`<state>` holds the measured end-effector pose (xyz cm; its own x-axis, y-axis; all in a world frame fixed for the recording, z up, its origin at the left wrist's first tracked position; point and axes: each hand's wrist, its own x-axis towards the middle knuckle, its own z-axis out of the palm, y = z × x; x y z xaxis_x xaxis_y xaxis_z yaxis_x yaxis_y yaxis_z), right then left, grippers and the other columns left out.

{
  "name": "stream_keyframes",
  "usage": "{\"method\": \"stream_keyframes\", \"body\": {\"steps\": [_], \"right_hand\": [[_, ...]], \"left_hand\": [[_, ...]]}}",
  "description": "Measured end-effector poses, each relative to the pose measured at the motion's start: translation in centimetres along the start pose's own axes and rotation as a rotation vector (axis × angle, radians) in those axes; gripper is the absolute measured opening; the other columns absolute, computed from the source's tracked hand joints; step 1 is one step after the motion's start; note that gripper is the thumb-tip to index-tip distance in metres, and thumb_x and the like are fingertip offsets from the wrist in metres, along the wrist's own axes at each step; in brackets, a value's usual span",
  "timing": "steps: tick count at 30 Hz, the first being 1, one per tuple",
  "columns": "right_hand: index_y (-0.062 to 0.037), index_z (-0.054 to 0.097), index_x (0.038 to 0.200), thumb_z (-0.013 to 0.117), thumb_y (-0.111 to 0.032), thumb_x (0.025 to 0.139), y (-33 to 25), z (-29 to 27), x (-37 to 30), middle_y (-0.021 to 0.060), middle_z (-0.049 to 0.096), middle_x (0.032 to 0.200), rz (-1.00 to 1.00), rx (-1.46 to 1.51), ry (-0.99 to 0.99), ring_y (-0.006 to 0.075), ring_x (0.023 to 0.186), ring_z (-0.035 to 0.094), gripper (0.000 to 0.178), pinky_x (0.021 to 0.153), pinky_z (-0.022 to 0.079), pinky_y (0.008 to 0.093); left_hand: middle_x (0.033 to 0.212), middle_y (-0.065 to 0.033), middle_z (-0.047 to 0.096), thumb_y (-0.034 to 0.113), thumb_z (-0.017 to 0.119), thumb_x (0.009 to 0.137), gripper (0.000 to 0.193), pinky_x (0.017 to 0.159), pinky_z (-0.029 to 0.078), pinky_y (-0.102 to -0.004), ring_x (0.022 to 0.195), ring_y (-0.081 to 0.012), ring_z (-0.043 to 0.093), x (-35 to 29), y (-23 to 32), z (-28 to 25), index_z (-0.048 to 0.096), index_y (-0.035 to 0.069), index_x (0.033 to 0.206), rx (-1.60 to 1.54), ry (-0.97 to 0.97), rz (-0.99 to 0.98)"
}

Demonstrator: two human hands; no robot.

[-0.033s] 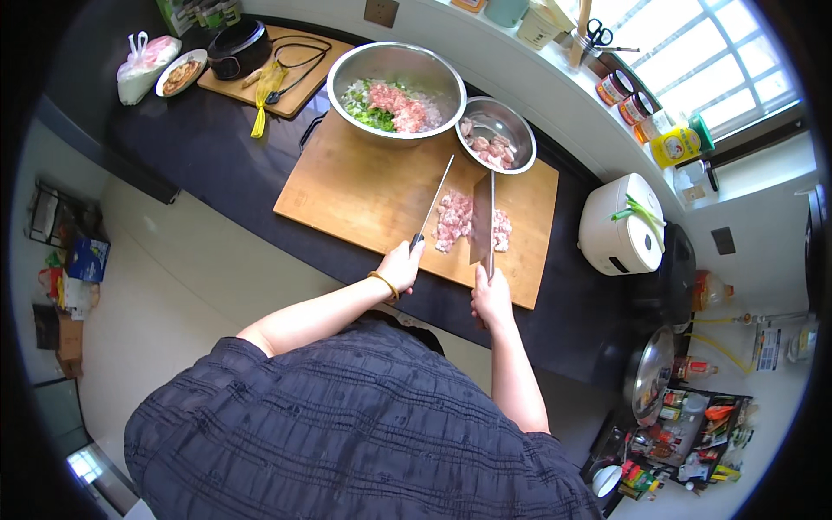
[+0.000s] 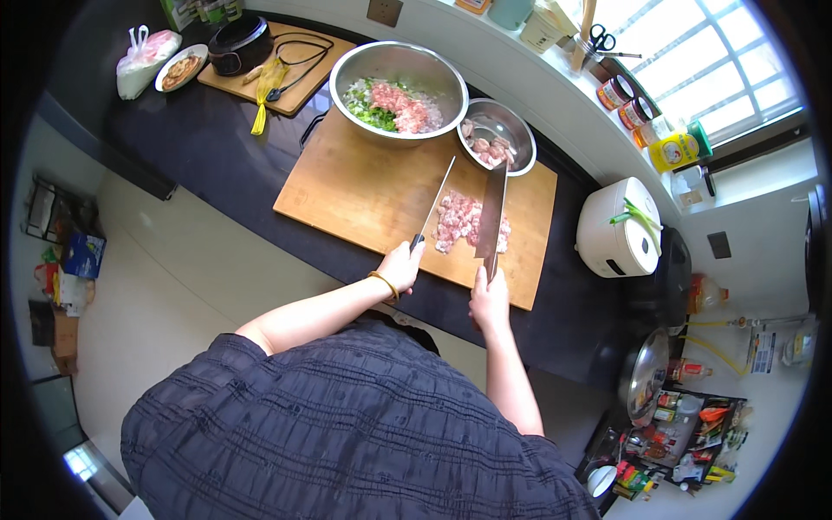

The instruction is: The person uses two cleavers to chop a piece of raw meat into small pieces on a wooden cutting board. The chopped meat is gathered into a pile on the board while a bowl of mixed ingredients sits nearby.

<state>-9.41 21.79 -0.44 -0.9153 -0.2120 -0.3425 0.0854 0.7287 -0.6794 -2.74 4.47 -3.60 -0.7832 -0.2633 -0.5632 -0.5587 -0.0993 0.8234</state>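
Note:
My left hand (image 2: pixel 402 266) is closed round the dark handle of a kitchen knife (image 2: pixel 439 195), whose narrow blade points away over the wooden cutting board (image 2: pixel 364 191). In my right hand (image 2: pixel 490 300) is a cleaver (image 2: pixel 491 212), its broad blade slanting over the chopped raw meat (image 2: pixel 457 218). The blade hides part of that meat, and I cannot tell whether it touches it. Behind it, a smaller metal bowl (image 2: pixel 520 130) holds chunks of raw meat (image 2: pixel 490 151). Beside that, a larger steel bowl (image 2: pixel 442 69) contains minced meat (image 2: pixel 399 106) and chopped greens (image 2: pixel 374 120).
A white rice cooker (image 2: pixel 618 230) with green onion on its lid stands right of the board. At the far left, a black pot (image 2: pixel 240 45) and a cable (image 2: pixel 308 56) rest on another board. A plate of food (image 2: pixel 181 68) and a plastic bag (image 2: pixel 146 65) lie beside them.
The cleaver's blade has swung slightly to the right across the chopped meat, its tip now nearer the smaller bowl's rim. My left hand and its knife have hardly moved.

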Motion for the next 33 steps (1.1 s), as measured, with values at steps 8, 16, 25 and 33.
{"method": "stream_keyframes", "body": {"steps": [8, 16, 25, 33], "right_hand": [[-0.0027, 0.044, 0.086, 0.045, -0.029, 0.089, -1.2, 1.1, -1.1, 0.0079, 0.05, 0.056, -0.108, -0.027, 0.13, 0.0166, 0.037, 0.048, 0.026, 0.034, 0.04, 0.0308], [-0.0042, 0.043, 0.088, 0.041, -0.03, 0.091, -2.1, -0.5, -1.8, 0.002, 0.043, 0.05, 0.093, 0.079, 0.008, 0.0109, 0.033, 0.041, 0.026, 0.031, 0.035, 0.0263], [-0.0031, 0.041, 0.087, 0.043, -0.028, 0.09, 2.1, 0.1, -1.0, 0.0032, 0.044, 0.05, -0.052, 0.064, 0.139, 0.012, 0.034, 0.043, 0.025, 0.03, 0.035, 0.0274], [-0.0027, 0.045, 0.085, 0.043, -0.028, 0.09, 2.4, -1.7, -0.8, 0.0045, 0.046, 0.053, -0.023, 0.024, 0.121, 0.0135, 0.037, 0.046, 0.026, 0.034, 0.039, 0.029]], "left_hand": [[0.055, -0.0044, 0.044, 0.041, 0.036, 0.091, 0.038, 0.035, 0.042, -0.0265, 0.039, -0.0123, 0.043, 0.5, -0.6, -0.5, 0.039, 0.004, 0.081, 0.007, -0.017, 0.032], [0.056, -0.0041, 0.043, 0.042, 0.036, 0.091, 0.039, 0.035, 0.042, -0.0267, 0.039, -0.012, 0.043, 0.4, -0.3, -0.8, 0.04, 0.004, 0.082, 0.015, -0.02, 0.023], [0.057, -0.0031, 0.042, 0.043, 0.036, 0.091, 0.04, 0.035, 0.041, -0.0266, 0.039, -0.0113, 0.041, -0.1, 0.2, -0.7, 0.039, 0.004, 0.082, 0.01, -0.024, 0.006], [0.058, -0.0035, 0.043, 0.043, 0.036, 0.09, 0.04, 0.036, 0.042, -0.0266, 0.04, -0.0114, 0.042, -0.4, 0.4, -0.7, 0.04, 0.004, 0.083, 0.022, -0.004, 0.0]]}}
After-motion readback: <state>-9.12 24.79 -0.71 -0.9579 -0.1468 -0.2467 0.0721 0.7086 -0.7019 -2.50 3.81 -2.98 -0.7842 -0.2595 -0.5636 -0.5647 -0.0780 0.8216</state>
